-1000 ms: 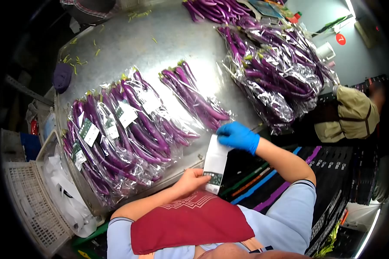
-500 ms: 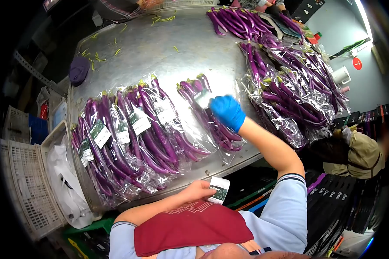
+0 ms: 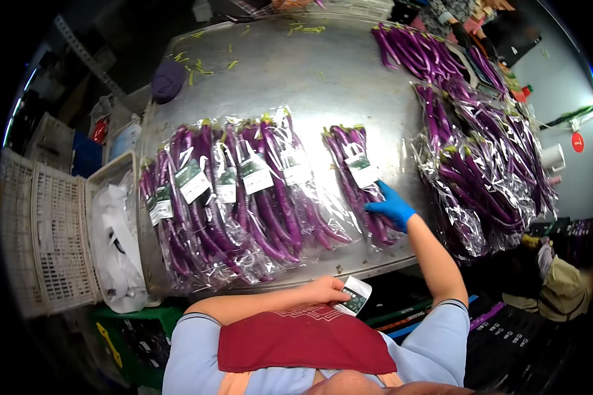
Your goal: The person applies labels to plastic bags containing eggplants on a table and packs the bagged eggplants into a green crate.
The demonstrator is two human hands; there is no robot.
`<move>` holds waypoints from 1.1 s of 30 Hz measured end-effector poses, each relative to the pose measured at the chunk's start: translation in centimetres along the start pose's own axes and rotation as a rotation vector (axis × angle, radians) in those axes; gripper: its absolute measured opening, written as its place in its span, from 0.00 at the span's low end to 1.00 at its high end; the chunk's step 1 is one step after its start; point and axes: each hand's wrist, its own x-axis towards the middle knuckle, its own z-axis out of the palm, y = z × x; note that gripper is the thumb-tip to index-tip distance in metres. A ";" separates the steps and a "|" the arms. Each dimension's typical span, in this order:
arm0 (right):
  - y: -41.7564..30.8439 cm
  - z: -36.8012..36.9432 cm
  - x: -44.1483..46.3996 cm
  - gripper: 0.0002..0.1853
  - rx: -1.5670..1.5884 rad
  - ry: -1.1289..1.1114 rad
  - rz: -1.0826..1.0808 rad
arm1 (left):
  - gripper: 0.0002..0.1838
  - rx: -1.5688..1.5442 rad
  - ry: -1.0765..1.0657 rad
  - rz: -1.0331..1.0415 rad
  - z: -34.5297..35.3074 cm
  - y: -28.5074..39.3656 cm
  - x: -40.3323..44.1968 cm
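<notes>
My right hand (image 3: 393, 208), in a blue glove, grips the lower right side of a clear bag of long purple eggplants (image 3: 349, 148) on the metal table. Thumb and fingers are bent over the bag's edge. A white and green label (image 3: 361, 170) lies flat on this bag, just above the fingertips. Close to my apron, my bare left hand (image 3: 327, 290) pinches a small stack of white and green labels (image 3: 356, 295). Left of the gripped bag lies a row of bagged, labelled eggplants (image 3: 263, 204).
More bagged eggplants (image 3: 487, 164) are heaped on the right, with loose eggplants (image 3: 418, 56) behind. A purple cloth-like bundle (image 3: 169, 81) and green trimmings (image 3: 201, 68) lie at the far left. White crates (image 3: 66, 237) stand left. Another person's dark-gloved hand (image 3: 460, 34) is at the upper right.
My right hand has moved off the label down to the bag's lower side, and the bag has shifted slightly towards me. The view has turned; my left hand still holds the labels.
</notes>
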 end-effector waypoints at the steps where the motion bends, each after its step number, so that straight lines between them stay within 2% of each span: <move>1: -1.4 -0.4 -0.6 0.33 0.053 -0.017 0.091 | 0.09 0.031 0.002 0.008 -0.2 -0.1 -0.1; 5: -8.0 0.1 -3.7 0.28 0.012 0.012 0.110 | 0.08 0.021 0.009 0.053 -0.6 -0.9 -0.9; 7: -11.1 3.8 -5.3 0.29 0.189 -0.022 -0.045 | 0.08 -0.046 -0.019 0.074 -0.7 -1.3 -1.0; 8: -12.5 5.6 -5.7 0.29 0.109 0.006 -0.073 | 0.09 -0.051 -0.018 0.055 -0.5 -1.0 -1.3; 10: -15.4 10.8 -6.6 0.25 0.058 0.003 -0.021 | 0.10 0.069 0.011 0.082 -0.9 -1.8 -1.0; 11: -14.8 12.9 -6.0 0.24 0.138 -0.053 0.004 | 0.11 0.136 0.014 0.090 -1.0 -2.1 -0.9; 12: -15.3 15.5 -5.8 0.23 0.249 -0.180 0.028 | 0.12 0.257 0.088 0.056 0.3 0.7 -3.4; 13: -11.7 16.8 -3.6 0.28 0.090 -0.213 -0.078 | 0.12 0.436 0.102 0.043 -0.4 0.2 -2.9; 14: -10.3 19.2 -2.9 0.33 0.045 -0.219 -0.076 | 0.13 0.619 0.104 0.043 -1.0 -0.4 -2.2; 15: -8.4 20.3 -1.4 0.38 -0.532 -0.202 -0.219 | 0.13 0.542 0.099 0.021 -1.2 -0.8 -2.3; 17: -5.1 21.3 -0.9 0.39 -0.617 -0.363 -0.408 | 0.12 0.396 0.077 -0.003 -1.7 -1.9 -2.2; 20: -5.7 15.6 -2.0 0.40 -0.479 -0.271 -0.525 | 0.09 0.189 0.046 -0.021 -1.6 -2.5 -1.7; 21: -6.4 12.4 -3.0 0.38 -0.708 -0.014 -0.467 | 0.09 0.140 0.037 -0.041 -1.0 -1.6 -2.4; 22: -8.1 8.5 -4.0 0.37 -0.828 0.188 -0.237 | 0.08 0.089 0.032 -0.059 -0.4 -0.8 -2.9; 23: -6.3 2.7 -3.5 0.36 -0.946 0.421 -0.391 | 0.08 0.080 0.031 -0.064 -0.1 -0.5 -3.0; 26: -8.7 -13.3 -7.3 0.43 -1.506 0.939 -0.530 | 0.09 -0.032 0.029 -0.060 0.3 -0.6 -2.5; 27: -9.7 -16.4 -9.8 0.46 -1.690 1.006 -0.314 | 0.09 -0.062 0.024 -0.066 0.3 -0.8 -2.1; 29: -10.5 -19.7 -13.5 0.41 -1.606 0.810 0.325 | 0.10 -0.124 0.018 -0.074 0.4 -1.1 -1.6; 31: -10.6 -21.7 -13.7 0.32 -1.578 0.579 0.421 | 0.10 -0.076 0.020 -0.064 0.8 -0.5 -1.5; 32: -10.4 -22.0 -13.7 0.23 -1.608 0.606 0.234 | 0.10 -0.053 0.022 -0.062 1.0 -0.2 -1.5; 33: -10.9 -21.6 -13.4 0.22 -1.605 0.596 0.175 | 0.11 -0.043 0.023 -0.066 1.2 0.0 -1.5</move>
